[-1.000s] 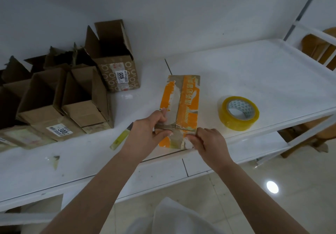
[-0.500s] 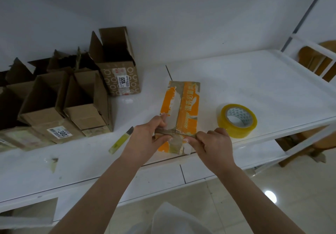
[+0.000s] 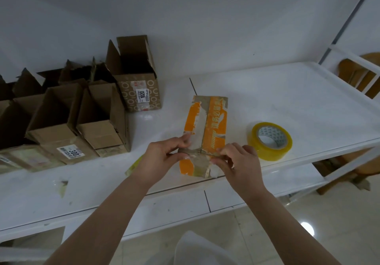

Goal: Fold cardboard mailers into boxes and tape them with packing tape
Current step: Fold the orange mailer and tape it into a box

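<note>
A small cardboard box [image 3: 207, 124] with torn orange tape stands on the white table [image 3: 287, 104], its closed flaps facing up. My left hand [image 3: 162, 159] grips the box's left side, thumb on the near part of the flap seam. My right hand [image 3: 236, 161] pinches the box's right near edge, fingertips pressing a strip of clear tape across the flaps. A roll of yellowish packing tape [image 3: 269, 140] lies flat just right of the box.
Several open cardboard boxes [image 3: 82, 120] are grouped at the left, a taller one [image 3: 135, 79] behind them. A yellow-green utility knife [image 3: 133, 165] lies partly hidden under my left wrist. A wooden chair [image 3: 357, 75] stands beyond the table's right end.
The hands stay on the box's near end. My right hand's fingers have curled more over the right edge, pressing along the tape strip. The camera tilted slightly.
</note>
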Demonstrator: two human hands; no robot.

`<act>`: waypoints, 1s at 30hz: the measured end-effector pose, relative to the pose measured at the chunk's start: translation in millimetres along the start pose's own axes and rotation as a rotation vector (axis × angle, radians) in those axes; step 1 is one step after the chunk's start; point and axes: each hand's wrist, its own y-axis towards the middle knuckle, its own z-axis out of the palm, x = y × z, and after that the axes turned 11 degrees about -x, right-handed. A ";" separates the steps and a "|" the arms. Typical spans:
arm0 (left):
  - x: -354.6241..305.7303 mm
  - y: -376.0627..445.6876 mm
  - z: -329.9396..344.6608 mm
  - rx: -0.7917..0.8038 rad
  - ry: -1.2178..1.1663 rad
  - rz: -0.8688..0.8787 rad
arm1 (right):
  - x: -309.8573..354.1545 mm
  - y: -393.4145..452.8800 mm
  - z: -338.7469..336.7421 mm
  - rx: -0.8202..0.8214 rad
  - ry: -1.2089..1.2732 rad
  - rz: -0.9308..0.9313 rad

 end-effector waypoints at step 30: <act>-44.6 23.3 91.6 0.058 1.135 -0.030 | -15.4 -15.9 -17.8 0.084 -0.017 0.469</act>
